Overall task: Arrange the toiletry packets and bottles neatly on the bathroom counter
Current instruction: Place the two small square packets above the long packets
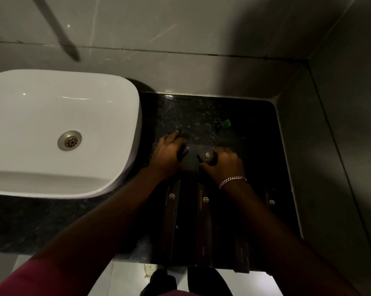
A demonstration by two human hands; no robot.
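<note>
My left hand [168,153] grips a small dark packet [183,153] on the black granite counter [191,116]. Just to its right, my right hand [224,163], with a chain bracelet at the wrist, holds a small dark box with a gold logo [206,156]. Long dark packets with the same logo lie side by side nearer me: one on the left [171,210], one in the middle [204,212], one on the right [271,201], partly hidden by my arms. A small green bottle [224,124] lies on its side further back.
A white basin [58,133] with a metal drain sits to the left of the counter. Grey tiled walls close in behind and on the right [340,146]. The counter's front edge runs near the bottom, with white floor below.
</note>
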